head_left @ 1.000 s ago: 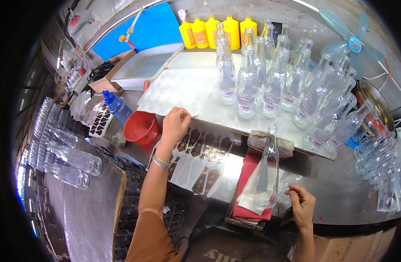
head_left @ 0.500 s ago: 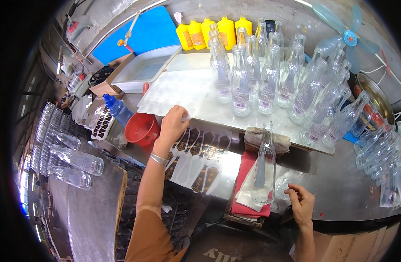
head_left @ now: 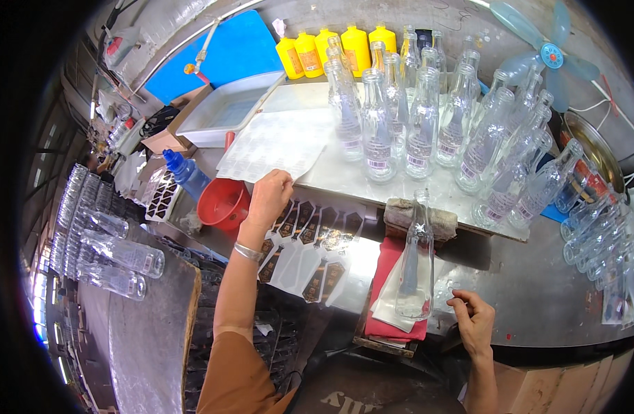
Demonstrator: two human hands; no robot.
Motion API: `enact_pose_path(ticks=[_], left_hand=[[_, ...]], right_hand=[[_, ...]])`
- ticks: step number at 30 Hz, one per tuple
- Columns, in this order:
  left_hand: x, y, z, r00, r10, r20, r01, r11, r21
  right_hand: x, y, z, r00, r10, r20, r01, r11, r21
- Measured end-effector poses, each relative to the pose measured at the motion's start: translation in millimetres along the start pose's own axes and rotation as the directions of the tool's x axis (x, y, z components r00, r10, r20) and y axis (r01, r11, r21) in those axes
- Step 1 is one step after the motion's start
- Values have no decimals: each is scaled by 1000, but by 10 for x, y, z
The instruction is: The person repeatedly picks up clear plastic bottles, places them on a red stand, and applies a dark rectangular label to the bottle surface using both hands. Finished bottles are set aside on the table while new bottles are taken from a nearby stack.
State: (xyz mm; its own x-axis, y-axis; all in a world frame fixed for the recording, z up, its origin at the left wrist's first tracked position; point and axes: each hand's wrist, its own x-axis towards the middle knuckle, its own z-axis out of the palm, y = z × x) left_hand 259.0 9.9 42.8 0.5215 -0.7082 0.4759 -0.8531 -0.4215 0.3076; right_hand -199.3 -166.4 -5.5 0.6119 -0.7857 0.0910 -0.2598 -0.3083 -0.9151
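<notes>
On the bench, bottle (head_left: pixel 415 265) lies lengthwise (neck pointing away).

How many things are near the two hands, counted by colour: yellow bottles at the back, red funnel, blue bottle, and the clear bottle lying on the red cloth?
Yellow bottles: 4
Red funnel: 1
Blue bottle: 1
Clear bottle lying on the red cloth: 1
Total: 7
The left hand touches the label sheet; the right hand is beside the lying bottle.
</notes>
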Motion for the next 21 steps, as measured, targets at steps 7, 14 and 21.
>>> enact_pose_path(ticks=[7, 14, 21], left_hand=[[21, -92, 31, 1000, -31, -4, 30, 996, -83], [92, -177, 42, 983, -185, -2, 183, 973, -141], [49, -66, 74, 991, -131, -34, 131, 991, -19]], right_hand=[[-11, -26, 13, 1000, 26, 15, -26, 1000, 8], [-26, -13, -48, 988, 87, 129, -76, 994, -84], [-14, 22, -21, 991, 71, 117, -61, 994, -87]])
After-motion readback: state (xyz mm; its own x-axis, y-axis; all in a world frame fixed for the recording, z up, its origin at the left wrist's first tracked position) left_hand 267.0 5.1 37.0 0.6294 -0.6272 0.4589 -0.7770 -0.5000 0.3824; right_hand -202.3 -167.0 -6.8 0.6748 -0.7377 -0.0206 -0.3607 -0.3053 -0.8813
